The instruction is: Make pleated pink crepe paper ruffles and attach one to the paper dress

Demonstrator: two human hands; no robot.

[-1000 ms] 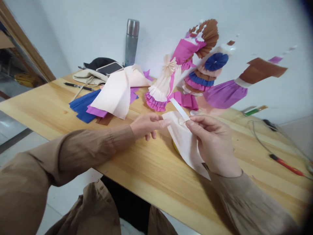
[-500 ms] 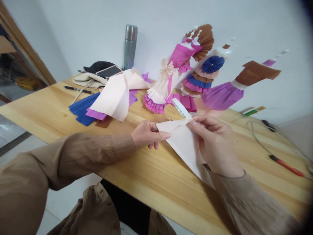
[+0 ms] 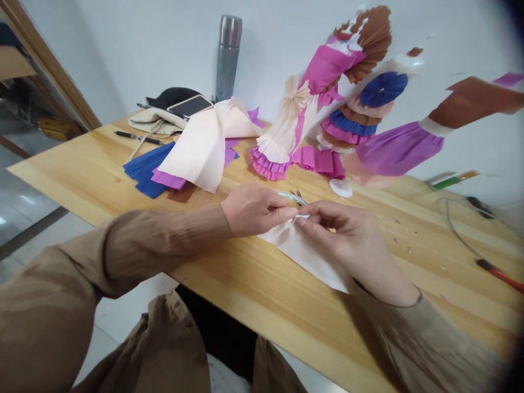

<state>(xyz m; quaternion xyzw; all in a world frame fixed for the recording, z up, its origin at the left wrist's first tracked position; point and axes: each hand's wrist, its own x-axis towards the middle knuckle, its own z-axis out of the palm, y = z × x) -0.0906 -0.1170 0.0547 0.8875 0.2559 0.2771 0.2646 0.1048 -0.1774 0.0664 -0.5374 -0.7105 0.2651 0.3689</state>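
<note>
My left hand point(image 3: 257, 210) pinches the top edge of a sheet of white crepe paper point(image 3: 313, 262) between thumb and fingers. Close against it, my right hand point(image 3: 347, 232) grips the same edge with thumb and forefinger. Small folds show in the paper where the fingertips meet. A thin pale strip with a patterned face point(image 3: 291, 197) curves out behind the hands; its lower end is hidden by the fingers. Dark metal tips point(image 3: 298, 193), perhaps of scissors, lie just beyond it. The sheet's right end passes under my right wrist.
Crepe paper pieces point(image 3: 196, 147) lie at left near a phone point(image 3: 190, 106), a pen point(image 3: 137, 137) and a flask point(image 3: 228, 60). Several paper-dressed dolls point(image 3: 282, 128) lean by the wall. A white disc point(image 3: 341, 188) and a red-handled corded tool point(image 3: 499, 274) lie at right.
My left hand has moved up and right, next to my right hand. The paper's edge has become bunched between them, and the pale strip has dropped lower behind the fingers. The view has shifted slightly.
</note>
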